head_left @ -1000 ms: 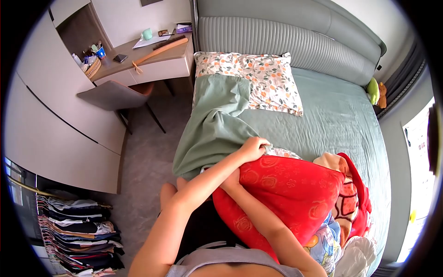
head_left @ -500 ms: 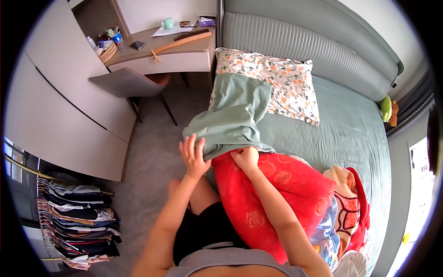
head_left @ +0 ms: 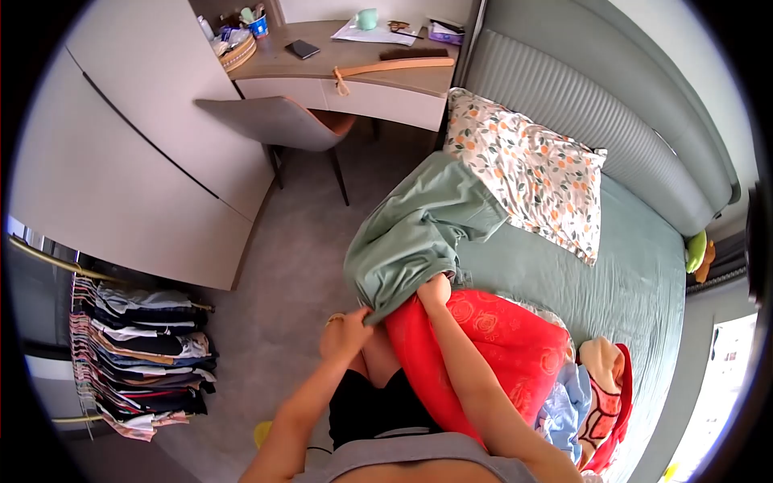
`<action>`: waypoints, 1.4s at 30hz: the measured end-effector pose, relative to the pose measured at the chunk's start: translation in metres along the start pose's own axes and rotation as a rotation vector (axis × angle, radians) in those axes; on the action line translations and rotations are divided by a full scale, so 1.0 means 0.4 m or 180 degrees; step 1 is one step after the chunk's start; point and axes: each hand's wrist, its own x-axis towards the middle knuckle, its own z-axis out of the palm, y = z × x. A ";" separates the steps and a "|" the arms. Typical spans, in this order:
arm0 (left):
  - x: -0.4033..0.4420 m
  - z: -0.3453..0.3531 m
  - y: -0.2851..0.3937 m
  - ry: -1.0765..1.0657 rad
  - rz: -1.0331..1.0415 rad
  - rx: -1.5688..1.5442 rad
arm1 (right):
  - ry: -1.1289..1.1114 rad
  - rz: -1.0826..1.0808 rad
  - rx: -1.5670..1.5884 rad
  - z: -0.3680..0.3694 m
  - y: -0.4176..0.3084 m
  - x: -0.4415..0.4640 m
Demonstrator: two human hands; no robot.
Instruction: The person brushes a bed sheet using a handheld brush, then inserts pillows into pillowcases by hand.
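Observation:
A sage-green fabric cover point(head_left: 407, 233) lies bunched at the bed's near-left side, its open edge over the end of a red rose-patterned cushion or quilt point(head_left: 499, 342). My left hand point(head_left: 346, 334) is closed, pinching the near-left corner of that open edge. At the edge's right part is my right hand point(head_left: 436, 290), curled closed with its fingertips hidden in the cloth; it appears to grip the cover where it meets the red fabric. How far the red piece reaches inside the cover is hidden.
An orange-print pillow point(head_left: 535, 173) lies by the headboard point(head_left: 596, 105). Right of the red fabric are a blue cloth point(head_left: 564, 410) and a patterned blanket point(head_left: 608, 394). A chair point(head_left: 282, 121) stands at the desk point(head_left: 386, 97); hanging clothes point(head_left: 149, 346) are at left.
My left hand, open with fingers spread before, has moved down and now pinches the cover's edge. The cover's near end is pulled lower over the red fabric. The view has shifted left.

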 end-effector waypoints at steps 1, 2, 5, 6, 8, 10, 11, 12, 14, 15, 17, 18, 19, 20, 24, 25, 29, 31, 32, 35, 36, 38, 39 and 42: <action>-0.025 -0.019 0.004 -0.0109 -0.0189 0.0280 | -0.0017 -0.0155 -0.0025 0.009 0.000 -0.002; -0.049 -0.038 0.008 -0.0235 -0.0368 0.0566 | -0.0034 -0.0308 -0.0033 0.018 0.004 -0.006; -0.056 -0.011 -0.068 0.0144 -0.0190 0.0484 | 0.0089 -0.1106 0.0257 0.075 0.003 0.000; -0.044 0.023 -0.124 0.0499 -0.0169 0.0209 | 0.0136 -0.1428 0.0374 0.090 0.013 0.006; -0.022 0.041 -0.200 0.1278 0.0068 0.0121 | -0.0121 -0.1758 0.0734 0.080 0.011 0.005; 0.016 0.012 -0.215 0.1845 0.0342 0.0332 | -0.0599 -0.1658 0.1367 0.022 -0.024 -0.031; 0.034 -0.005 -0.210 0.2003 0.0404 0.0354 | -0.0963 -0.1510 0.1571 -0.014 -0.047 -0.050; 0.036 -0.011 -0.203 0.2166 0.0466 0.0372 | -0.0890 -0.1549 0.1817 -0.003 -0.037 -0.046; 0.044 0.039 -0.232 0.1850 0.0321 0.0458 | -0.0745 -0.1635 0.2325 0.032 -0.020 -0.027; 0.047 0.043 -0.221 0.1695 0.0256 0.0506 | -0.0553 -0.1632 0.2421 0.027 -0.036 -0.028; -0.001 0.082 -0.193 0.1132 0.0275 0.0435 | -0.0166 -0.1594 0.2619 0.019 -0.063 -0.022; -0.046 0.065 -0.120 0.0894 0.0370 0.0228 | -0.0046 -0.1600 0.2411 0.014 -0.069 -0.017; -0.108 0.001 0.018 0.0592 0.0181 0.0275 | 0.0151 -0.1453 0.2217 0.040 -0.057 0.004; -0.163 -0.054 0.138 0.0285 -0.0012 0.0317 | -0.0017 -0.0984 0.1897 0.037 -0.060 0.012; -0.248 0.110 0.023 -0.0135 0.0371 -0.1630 | -0.0365 -0.0895 0.0563 0.219 0.106 0.147; -0.240 0.050 0.067 -0.0056 0.0146 -0.1431 | -0.0270 -0.1152 0.0246 0.243 0.112 0.144; -0.139 -0.053 0.129 0.1132 0.0467 -0.0087 | 0.0696 -0.2230 -0.1086 0.333 0.134 0.126; -0.091 -0.069 0.164 0.1648 0.1340 0.0454 | 0.0927 -0.2399 -0.1639 0.363 0.141 0.114; -0.067 -0.055 0.155 0.1524 0.1452 0.0765 | 0.0136 -0.2146 -0.1535 0.249 0.065 0.048; 0.017 0.019 0.057 0.0975 0.0917 0.1353 | -0.0501 -0.2602 -0.1423 0.127 0.018 -0.010; 0.047 0.026 0.009 0.0934 0.0651 0.1475 | -0.0475 -0.2722 -0.1127 0.038 -0.002 -0.055; 0.063 0.017 -0.078 0.0977 0.0448 0.1522 | -0.0370 -0.3113 -0.0793 -0.029 0.026 -0.065; 0.056 0.011 -0.116 0.1064 0.0507 0.1447 | -0.0461 -0.3148 -0.0666 -0.039 0.052 -0.041; 0.027 0.000 -0.122 0.1094 0.0660 0.1321 | -0.1182 -0.2770 -0.0588 -0.101 0.085 0.034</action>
